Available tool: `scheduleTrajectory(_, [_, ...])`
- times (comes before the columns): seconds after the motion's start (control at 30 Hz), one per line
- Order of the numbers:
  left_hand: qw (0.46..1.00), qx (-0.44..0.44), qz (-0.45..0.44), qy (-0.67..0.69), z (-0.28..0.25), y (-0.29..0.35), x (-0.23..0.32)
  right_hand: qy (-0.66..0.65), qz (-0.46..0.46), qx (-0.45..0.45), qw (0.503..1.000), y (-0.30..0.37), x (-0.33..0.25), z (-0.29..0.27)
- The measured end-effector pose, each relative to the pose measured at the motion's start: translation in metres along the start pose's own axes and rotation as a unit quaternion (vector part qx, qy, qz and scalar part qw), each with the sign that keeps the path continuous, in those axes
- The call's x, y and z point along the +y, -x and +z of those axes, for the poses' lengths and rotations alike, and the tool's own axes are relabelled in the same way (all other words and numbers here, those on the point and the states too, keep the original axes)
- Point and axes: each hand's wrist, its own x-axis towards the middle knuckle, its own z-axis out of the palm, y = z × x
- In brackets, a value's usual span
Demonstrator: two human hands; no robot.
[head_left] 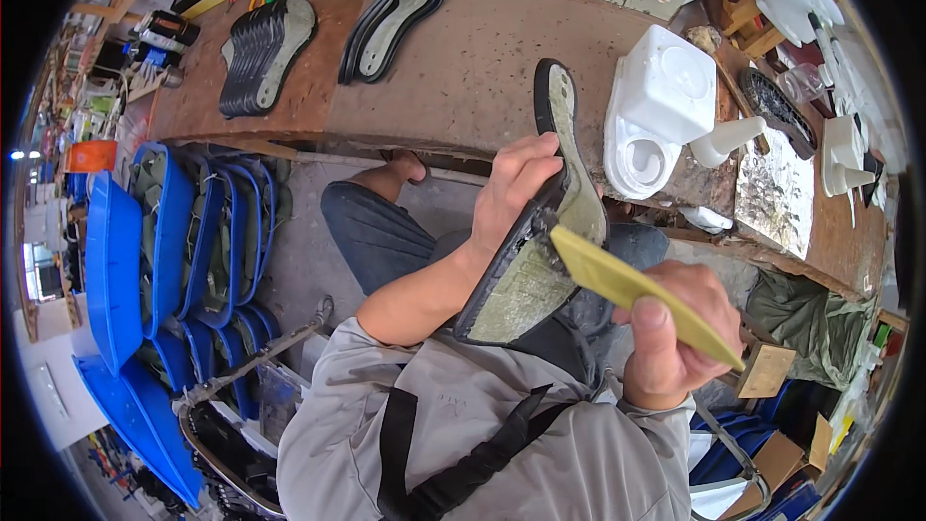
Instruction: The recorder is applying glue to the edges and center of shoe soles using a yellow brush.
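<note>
My left hand [509, 185] is wrapped round a shoe sole [526, 289] at its narrow middle. The sole has a grey-green upturned face and a raised black edge, and it is tilted over my lap. Part of that face looks wet and shiny. In my right hand [680, 333] is a flat yellow brush [632, 285], pinched between thumb and fingers. Its dark tip is at the sole's black edge, near my left fingers; whether it touches cannot be made out.
On the brown bench [463, 68] stand a row of soles [265, 58], a pair of soles [395, 14] and a white plastic dispenser [666, 87]. A dark sole [776, 111] lies far right. Blue trays [116, 270] are stacked at left on the floor.
</note>
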Motion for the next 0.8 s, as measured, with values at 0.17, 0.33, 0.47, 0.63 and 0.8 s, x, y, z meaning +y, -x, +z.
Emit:
scheduleTrajectory(0.17, [0.998,-0.062,-0.015,0.022,-0.016,0.0,0.005,-0.058,-0.032,-0.008,0.998,0.008,-0.008,0.008])
scheduleTrajectory(0.33, [0.997,-0.074,-0.013,0.002,-0.021,0.0,0.009,-0.074,-0.057,-0.033,0.995,0.015,-0.012,0.007])
scheduleTrajectory(0.47, [0.99,-0.116,-0.065,0.038,-0.028,-0.002,0.019,-0.078,-0.087,-0.049,0.992,0.017,-0.016,0.007])
scheduleTrajectory(0.63, [0.984,-0.159,-0.078,0.037,-0.029,-0.002,0.019,-0.082,-0.12,-0.068,0.987,0.016,-0.02,0.006])
scheduleTrajectory(0.8, [0.981,-0.182,-0.059,0.035,-0.034,-0.016,0.028,-0.068,-0.143,-0.084,0.984,0.018,-0.023,0.005])
